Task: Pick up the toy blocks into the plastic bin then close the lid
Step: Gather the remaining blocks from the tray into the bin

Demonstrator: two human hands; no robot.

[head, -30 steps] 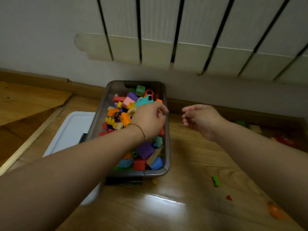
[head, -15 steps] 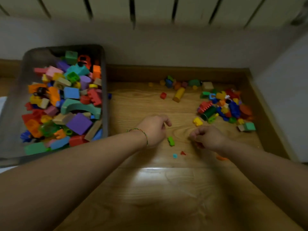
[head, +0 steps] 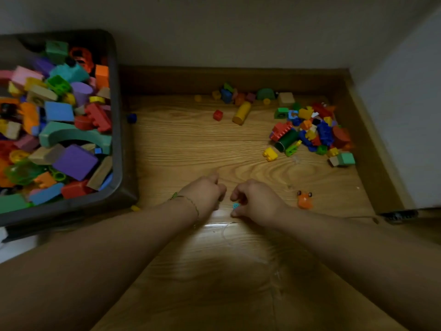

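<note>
Reaching left hand (head: 205, 192): knuckles up on the wooden floor (head: 181, 144), fingers curled under; I cannot tell whether they hold anything.
Right hand (head: 256, 201): just beside the left, forefinger and thumb curved either side of a small teal piece (head: 235, 205); I cannot tell whether they touch it.
Plastic bin (head: 117, 130): at left, open-topped, heaped with blocks.
Loose blocks (head: 310, 130): piled far right by the skirting.
Yellow cylinder (head: 242, 113): lying nearer the centre.
Orange toy (head: 304, 201): near the right hand, apart.
</note>
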